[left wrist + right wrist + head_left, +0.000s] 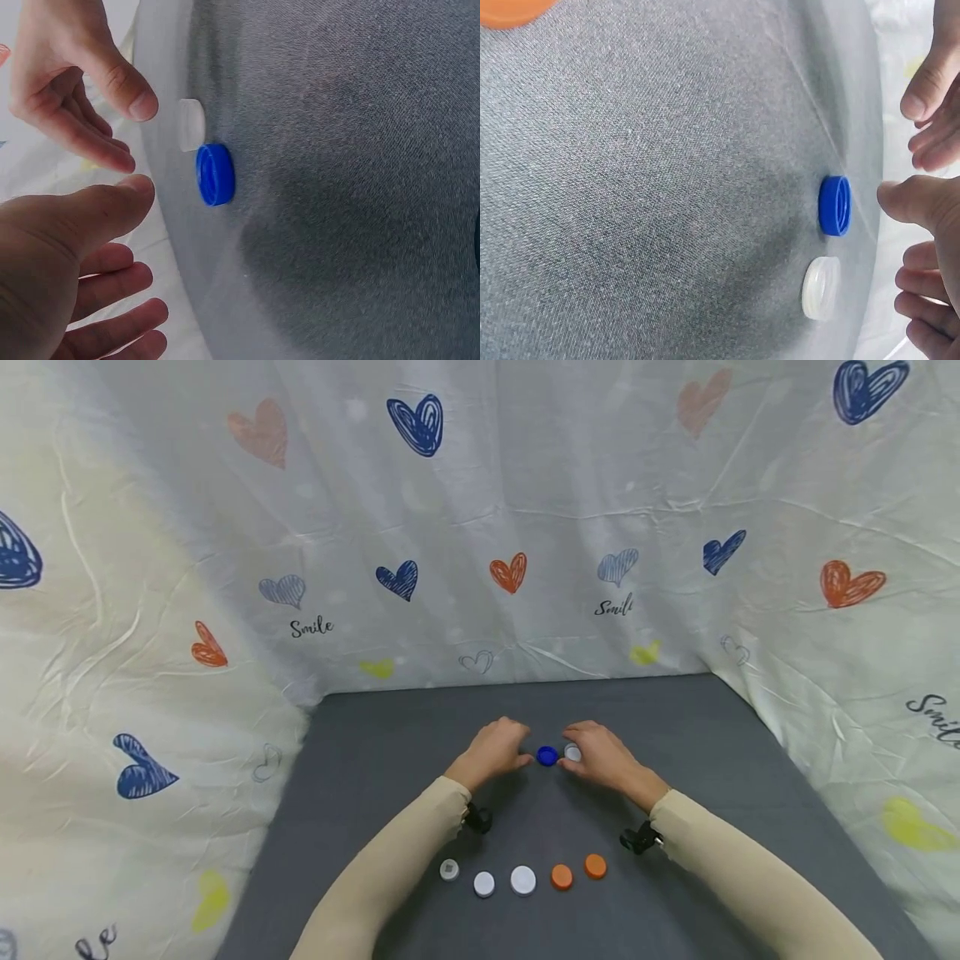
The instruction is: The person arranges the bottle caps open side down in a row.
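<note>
A blue bottle cap (547,756) lies hollow side up on the grey table, with a whitish translucent cap (822,289) close beside it on the right. My left hand (496,753) hovers just left of the blue cap, fingers relaxed and holding nothing. On the other side, my right hand (600,756) is over the whitish cap and partly covers it in the head view. Its thumb points toward the blue cap, and nothing is between its fingers. Both wrist views show the two caps on the cloth below the hands, with a gap under the fingertips.
Nearer me, a row of caps lies on the grey table (420,727): a small white cap (449,870), two plain white caps (522,881) and two orange caps (562,877). A heart-printed curtain (450,527) hangs behind the table and along its sides.
</note>
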Demonstrator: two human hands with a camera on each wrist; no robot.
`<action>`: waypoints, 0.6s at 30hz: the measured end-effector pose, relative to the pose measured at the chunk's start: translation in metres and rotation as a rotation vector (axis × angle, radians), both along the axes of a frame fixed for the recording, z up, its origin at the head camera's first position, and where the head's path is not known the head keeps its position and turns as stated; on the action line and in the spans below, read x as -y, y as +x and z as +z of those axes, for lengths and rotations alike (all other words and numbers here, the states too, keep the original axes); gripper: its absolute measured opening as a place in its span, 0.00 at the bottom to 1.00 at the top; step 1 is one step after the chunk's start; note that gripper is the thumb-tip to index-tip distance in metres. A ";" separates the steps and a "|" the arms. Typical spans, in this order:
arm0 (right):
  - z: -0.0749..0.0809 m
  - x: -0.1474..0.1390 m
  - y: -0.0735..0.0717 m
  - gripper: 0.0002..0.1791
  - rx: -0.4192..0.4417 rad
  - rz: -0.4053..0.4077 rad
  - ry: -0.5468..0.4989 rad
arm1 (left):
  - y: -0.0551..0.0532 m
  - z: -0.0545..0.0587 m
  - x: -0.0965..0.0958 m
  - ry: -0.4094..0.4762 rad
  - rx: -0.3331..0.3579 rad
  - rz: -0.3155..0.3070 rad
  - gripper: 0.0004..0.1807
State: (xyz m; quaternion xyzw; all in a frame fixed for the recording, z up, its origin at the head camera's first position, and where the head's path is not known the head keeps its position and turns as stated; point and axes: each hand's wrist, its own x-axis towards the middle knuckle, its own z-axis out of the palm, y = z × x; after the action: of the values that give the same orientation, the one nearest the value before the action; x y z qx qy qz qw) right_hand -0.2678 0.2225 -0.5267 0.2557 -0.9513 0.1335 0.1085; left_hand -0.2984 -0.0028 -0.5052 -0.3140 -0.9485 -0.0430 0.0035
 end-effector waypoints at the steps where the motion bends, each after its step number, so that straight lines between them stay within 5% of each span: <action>1: -0.001 0.001 -0.002 0.26 0.006 0.001 0.004 | -0.001 -0.001 -0.001 -0.004 0.010 0.006 0.26; 18: -0.021 0.009 -0.017 0.26 0.070 0.023 0.068 | -0.015 -0.028 -0.024 -0.020 0.081 0.046 0.20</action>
State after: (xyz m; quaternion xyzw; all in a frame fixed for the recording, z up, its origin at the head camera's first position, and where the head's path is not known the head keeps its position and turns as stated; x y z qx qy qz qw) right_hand -0.2848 0.2139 -0.5479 0.2653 -0.9555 0.1112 0.0649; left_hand -0.3138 0.0208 -0.5330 -0.2901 -0.9552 -0.0459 -0.0369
